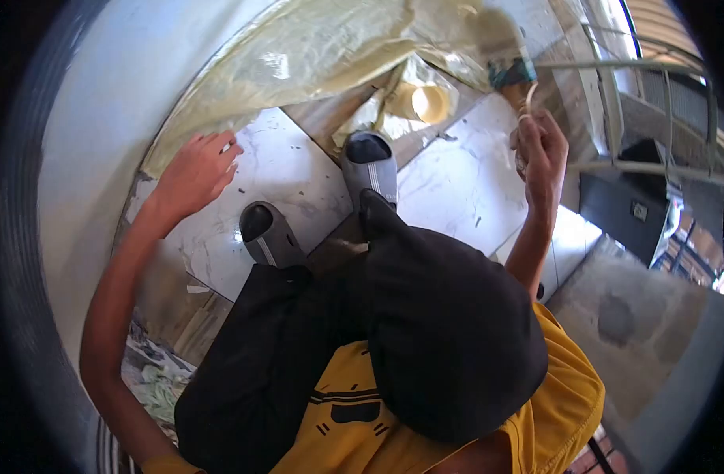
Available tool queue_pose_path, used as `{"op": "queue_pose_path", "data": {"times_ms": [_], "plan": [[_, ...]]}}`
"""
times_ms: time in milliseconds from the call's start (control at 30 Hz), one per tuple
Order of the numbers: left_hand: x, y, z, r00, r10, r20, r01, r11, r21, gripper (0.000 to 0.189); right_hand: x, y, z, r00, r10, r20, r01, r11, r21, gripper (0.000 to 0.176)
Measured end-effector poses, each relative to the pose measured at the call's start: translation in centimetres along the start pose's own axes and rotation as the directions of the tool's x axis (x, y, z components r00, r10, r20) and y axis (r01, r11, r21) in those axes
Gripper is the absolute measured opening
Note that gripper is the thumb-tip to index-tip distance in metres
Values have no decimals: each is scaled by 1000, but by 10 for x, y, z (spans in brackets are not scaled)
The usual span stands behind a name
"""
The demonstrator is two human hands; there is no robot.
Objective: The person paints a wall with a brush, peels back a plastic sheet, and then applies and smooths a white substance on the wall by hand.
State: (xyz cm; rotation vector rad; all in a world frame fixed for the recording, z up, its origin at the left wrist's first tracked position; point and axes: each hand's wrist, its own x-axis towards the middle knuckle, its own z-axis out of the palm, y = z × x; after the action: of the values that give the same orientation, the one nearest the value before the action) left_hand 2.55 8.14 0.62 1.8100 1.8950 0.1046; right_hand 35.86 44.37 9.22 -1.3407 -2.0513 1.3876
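Note:
My right hand (542,150) is closed around the handle of a paintbrush (510,73), raised at the upper right. The pale bristle end points away from me and is blurred. On the left, my left hand (198,175) holds nothing; its fingers are slightly bent and apart, near the lower edge of a yellowish plastic sheet (322,67). That crumpled sheet lies along the base of the pale wall. Ahead of my feet, a cream-coloured roll (430,104), apparently tape, rests by a loose piece of the plastic.
I am squatting on white marbled tiles (279,174) with dark specks, my grey slides (370,170) in the middle. A pale curved wall (101,95) borders the left. Metal railings (646,166) and a dark box (624,207) are on the right. Crumpled material (153,375) lies at lower left.

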Motion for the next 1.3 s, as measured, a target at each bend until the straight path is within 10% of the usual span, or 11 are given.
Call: {"op": "queue_pose_path", "data": {"times_ms": [200, 700, 1000, 1167, 1300], "plan": [[107, 33, 9, 948, 313, -50, -317, 945, -79, 23, -20, 48, -3, 995, 60, 78, 6, 752, -659, 25], [145, 17, -8, 994, 108, -20, -109, 969, -221, 22, -3, 93, 21, 980, -6, 198, 150, 673, -725, 30], [59, -13, -3, 972, -208, 112, 229, 946, -229, 21, -13, 193, -25, 948, 271, 166, -268, 963, -42, 27], [32, -8, 15, 954, -244, 176, 287, 916, -280, 20, -17, 268, -23, 854, 363, 373, -519, 648, 557, 26], [30, -7, 28, 952, -234, 199, 284, 917, -280, 20, -14, 296, -5, 864, 303, 402, -503, 531, 681, 30]]}}
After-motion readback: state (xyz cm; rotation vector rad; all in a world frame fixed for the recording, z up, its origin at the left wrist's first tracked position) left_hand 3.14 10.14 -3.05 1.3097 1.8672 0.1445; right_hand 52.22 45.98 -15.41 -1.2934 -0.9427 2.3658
